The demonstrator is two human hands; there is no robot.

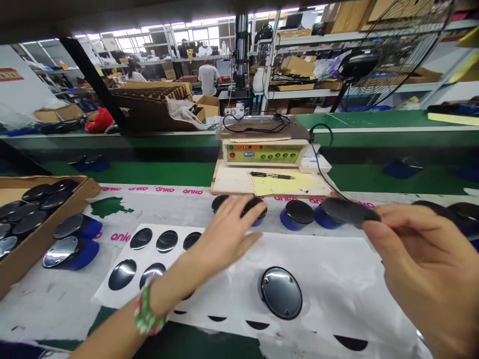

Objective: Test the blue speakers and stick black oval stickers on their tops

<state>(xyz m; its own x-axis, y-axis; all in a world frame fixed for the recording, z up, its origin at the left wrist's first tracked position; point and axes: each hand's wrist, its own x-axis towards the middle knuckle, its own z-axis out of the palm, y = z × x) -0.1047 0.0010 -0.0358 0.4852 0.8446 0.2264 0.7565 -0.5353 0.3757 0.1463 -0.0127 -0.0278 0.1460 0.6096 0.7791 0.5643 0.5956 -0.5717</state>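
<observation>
My left hand (224, 232) reaches over the back of a white sheet (325, 254), fingers spread above black-topped blue round parts, nothing visibly gripped. At the right, my right hand (430, 264) pinches a thin black disc (359, 213) by its edge, blurred by motion. A shiny black round part (281, 293) with small holes lies on the sheet. Black round stickers (166, 241) sit in rows on the sheet's left part, some hidden under my left forearm. A blue part with a black top (297, 214) stands behind the sheet.
A cardboard box (52, 219) of black discs stands at the left, beside two blue parts (77, 226). Behind the sheet, a control box (265, 152) with lit indicators has a pen (272, 175) before it. A cable runs down its right side. Two people are in the background.
</observation>
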